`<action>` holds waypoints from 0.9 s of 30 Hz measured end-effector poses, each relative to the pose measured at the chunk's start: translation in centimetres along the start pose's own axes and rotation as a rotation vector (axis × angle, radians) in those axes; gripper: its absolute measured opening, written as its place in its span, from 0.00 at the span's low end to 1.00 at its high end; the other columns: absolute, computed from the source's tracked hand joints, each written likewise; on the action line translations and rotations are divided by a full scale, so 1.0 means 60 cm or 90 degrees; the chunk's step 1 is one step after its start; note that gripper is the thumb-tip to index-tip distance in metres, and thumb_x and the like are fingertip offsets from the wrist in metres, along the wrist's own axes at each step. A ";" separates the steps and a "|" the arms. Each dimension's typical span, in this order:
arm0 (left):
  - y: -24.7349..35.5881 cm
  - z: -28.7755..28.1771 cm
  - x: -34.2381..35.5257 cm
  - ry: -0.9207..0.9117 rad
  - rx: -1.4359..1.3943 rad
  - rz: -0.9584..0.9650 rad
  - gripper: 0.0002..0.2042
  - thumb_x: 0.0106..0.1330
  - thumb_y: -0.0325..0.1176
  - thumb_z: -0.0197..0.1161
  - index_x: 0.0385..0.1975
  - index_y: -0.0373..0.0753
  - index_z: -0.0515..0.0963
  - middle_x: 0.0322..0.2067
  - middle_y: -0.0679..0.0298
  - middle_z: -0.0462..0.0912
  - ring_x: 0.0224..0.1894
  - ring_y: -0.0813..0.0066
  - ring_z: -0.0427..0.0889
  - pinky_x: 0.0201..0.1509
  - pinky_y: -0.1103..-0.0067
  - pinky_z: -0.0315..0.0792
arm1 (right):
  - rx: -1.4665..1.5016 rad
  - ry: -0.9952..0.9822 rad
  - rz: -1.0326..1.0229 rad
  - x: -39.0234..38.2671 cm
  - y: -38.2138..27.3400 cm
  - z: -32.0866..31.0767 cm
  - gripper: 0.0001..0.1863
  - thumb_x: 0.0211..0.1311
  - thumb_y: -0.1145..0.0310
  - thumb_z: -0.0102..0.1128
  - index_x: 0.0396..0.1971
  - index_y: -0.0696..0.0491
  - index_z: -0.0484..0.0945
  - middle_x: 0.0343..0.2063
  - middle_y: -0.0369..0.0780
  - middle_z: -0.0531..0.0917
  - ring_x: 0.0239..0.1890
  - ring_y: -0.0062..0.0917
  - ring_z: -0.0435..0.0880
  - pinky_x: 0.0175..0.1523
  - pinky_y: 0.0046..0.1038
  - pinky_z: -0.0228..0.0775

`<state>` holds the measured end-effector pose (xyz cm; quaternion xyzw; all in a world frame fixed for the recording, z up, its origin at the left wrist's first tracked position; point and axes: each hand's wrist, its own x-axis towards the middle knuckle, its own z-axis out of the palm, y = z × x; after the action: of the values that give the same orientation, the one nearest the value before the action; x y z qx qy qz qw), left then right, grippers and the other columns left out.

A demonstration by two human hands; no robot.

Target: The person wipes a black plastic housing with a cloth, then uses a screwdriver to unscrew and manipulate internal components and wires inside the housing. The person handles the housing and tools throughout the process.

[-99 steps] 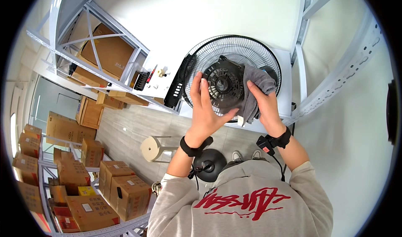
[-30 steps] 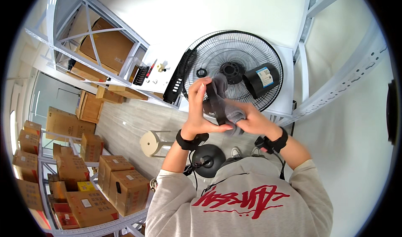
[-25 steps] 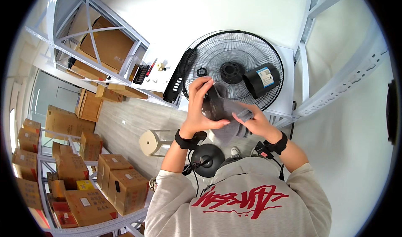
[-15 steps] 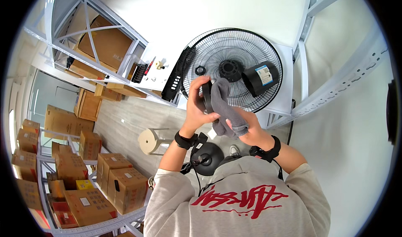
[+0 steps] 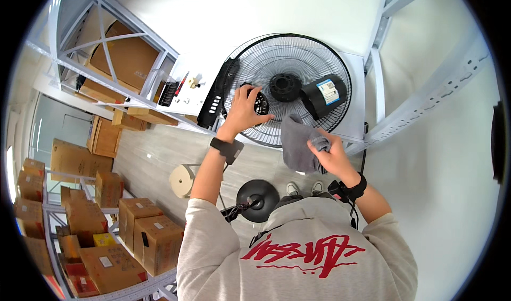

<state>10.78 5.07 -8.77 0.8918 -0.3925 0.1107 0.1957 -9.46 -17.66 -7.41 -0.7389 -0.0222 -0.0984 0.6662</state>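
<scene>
My left hand (image 5: 244, 112) reaches over the black wire fan grille (image 5: 314, 56), its thumb and fingers spanning a round black slotted part (image 5: 261, 105). The hand covers much of that part, and I cannot tell whether it rests on the wires. A grey cloth (image 5: 299, 141) hangs from my right hand (image 5: 336, 154), closed around one bunched end in front of the grille. The grille's black hub (image 5: 285, 87) is in the middle. Beside it on the right, a black cylindrical housing (image 5: 316, 103) with a blue-and-white label lies tilted on the wires.
A long black slotted panel (image 5: 214, 101) leans along the grille's left side. Further left on the white table (image 5: 199, 61) are a red screwdriver (image 5: 182, 83), a black bit holder (image 5: 169, 93) and small parts. Below stand a beige stool (image 5: 182, 181) and a round black base (image 5: 257, 200).
My left hand has moved the round black part away from the cloth, down over the grille's left side. My right hand has drawn slightly right with the cloth, which now hangs looser.
</scene>
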 end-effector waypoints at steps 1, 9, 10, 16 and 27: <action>-0.012 0.016 0.004 -0.038 0.040 0.000 0.42 0.43 0.50 0.79 0.60 0.39 0.70 0.56 0.49 0.66 0.59 0.48 0.65 0.62 0.60 0.66 | -0.001 0.012 -0.013 -0.006 -0.002 0.000 0.11 0.60 0.73 0.61 0.41 0.63 0.79 0.24 0.39 0.81 0.29 0.15 0.72 0.35 0.23 0.68; -0.064 0.091 0.023 -0.308 0.099 -0.057 0.50 0.46 0.61 0.74 0.69 0.46 0.60 0.64 0.44 0.60 0.68 0.43 0.57 0.68 0.49 0.55 | 0.009 0.068 0.020 -0.047 -0.007 -0.038 0.12 0.60 0.74 0.62 0.42 0.62 0.79 0.25 0.39 0.81 0.30 0.15 0.72 0.37 0.23 0.68; -0.060 0.095 0.027 -0.335 0.124 -0.065 0.50 0.46 0.61 0.73 0.69 0.46 0.59 0.64 0.43 0.60 0.68 0.43 0.56 0.68 0.49 0.54 | 0.007 0.080 0.029 -0.051 -0.001 -0.045 0.12 0.60 0.74 0.62 0.42 0.63 0.79 0.25 0.38 0.81 0.30 0.15 0.72 0.37 0.23 0.68; 0.008 0.097 0.082 -0.240 0.049 0.011 0.57 0.46 0.64 0.72 0.72 0.40 0.52 0.66 0.35 0.55 0.71 0.41 0.52 0.72 0.49 0.49 | 0.022 0.147 0.042 -0.064 0.000 -0.066 0.11 0.61 0.73 0.63 0.41 0.64 0.79 0.26 0.35 0.81 0.30 0.14 0.72 0.37 0.23 0.68; 0.119 0.208 0.184 -0.276 -0.280 -0.113 0.57 0.39 0.59 0.76 0.68 0.31 0.58 0.59 0.35 0.65 0.59 0.39 0.71 0.66 0.66 0.66 | -0.017 0.292 0.162 -0.127 0.030 -0.108 0.16 0.61 0.70 0.65 0.44 0.65 0.79 0.33 0.39 0.85 0.36 0.18 0.79 0.45 0.22 0.70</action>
<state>13.39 -11.99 -14.27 0.8615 -0.3606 -0.1872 0.3046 -17.38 -23.50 -9.90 -0.7026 0.2241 -0.1792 0.6512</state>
